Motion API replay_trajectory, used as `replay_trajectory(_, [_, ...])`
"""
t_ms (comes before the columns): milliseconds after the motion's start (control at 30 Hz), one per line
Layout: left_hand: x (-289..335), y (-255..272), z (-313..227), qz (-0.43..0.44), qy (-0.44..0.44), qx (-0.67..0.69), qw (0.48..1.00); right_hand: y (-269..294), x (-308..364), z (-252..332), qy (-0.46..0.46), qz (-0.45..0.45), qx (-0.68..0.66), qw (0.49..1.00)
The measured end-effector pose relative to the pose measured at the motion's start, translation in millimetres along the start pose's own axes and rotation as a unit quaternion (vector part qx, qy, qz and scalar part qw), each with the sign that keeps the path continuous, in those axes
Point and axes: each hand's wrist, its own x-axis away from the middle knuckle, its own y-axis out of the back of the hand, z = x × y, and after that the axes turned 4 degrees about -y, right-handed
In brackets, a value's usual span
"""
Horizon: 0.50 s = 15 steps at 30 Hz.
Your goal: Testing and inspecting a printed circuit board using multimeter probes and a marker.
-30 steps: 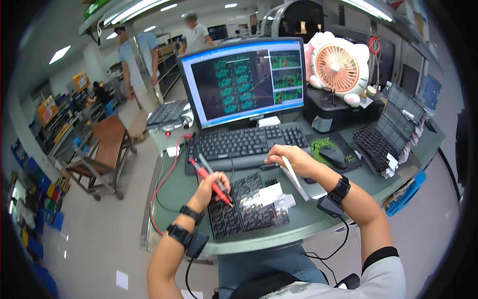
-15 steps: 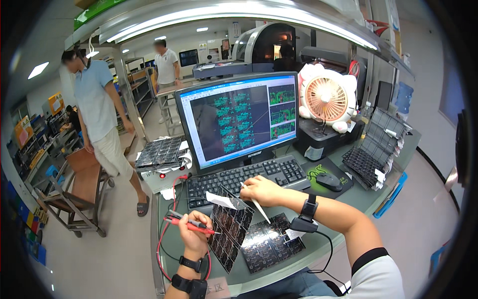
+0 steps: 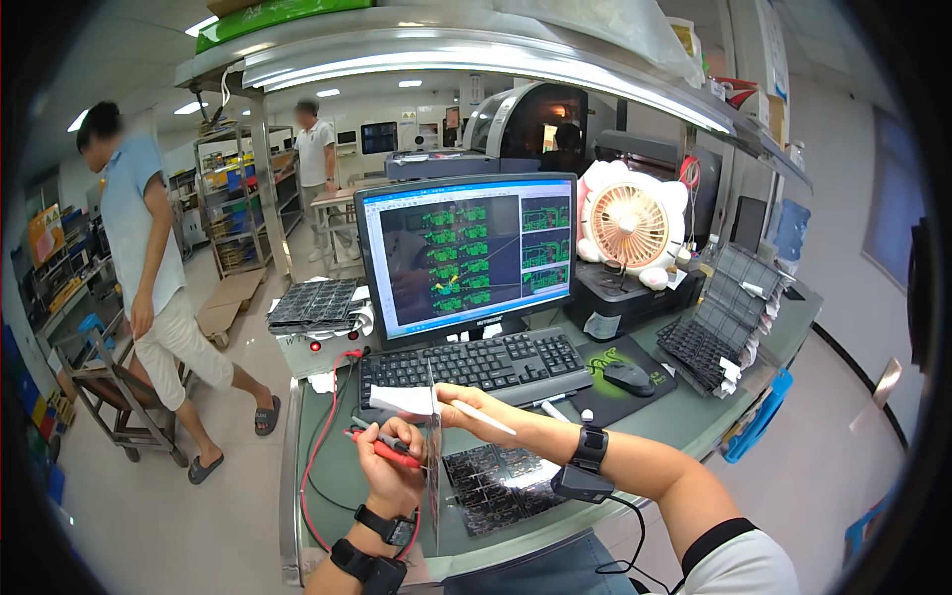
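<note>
In the head view, the left hand (image 3: 394, 474) curls closed around a smooth red probe (image 3: 393, 455) and a slim grey probe (image 3: 381, 433). The right hand (image 3: 466, 405), fingers bent, grips a tapered white stick (image 3: 484, 418) at a thin upright panel (image 3: 433, 481), seen edge-on. A glossy, dark-patterned board (image 3: 494, 493) lies flat on the greenish tabletop (image 3: 650, 436).

Two hands (image 3: 392, 481), two probes (image 3: 399, 457)

Electronics workshop: circuit boards (image 3: 491, 488), test probes (image 3: 395, 454), layout-filled monitor (image 3: 461, 260).
</note>
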Motion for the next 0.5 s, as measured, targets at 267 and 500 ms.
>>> replay_trajectory(267, [-34.1, 31.4, 1.5, 0.009, 0.042, 0.062, 0.997, 27.4, 37.6, 46.0, 0.028, -0.167, 0.070, 0.983])
replay_trajectory(500, [-26.1, 5.9, -5.9, 0.177, 0.035, -0.090, 0.980, 76.7, 51.8, 10.0, -0.029, -0.088, 0.358, 0.929])
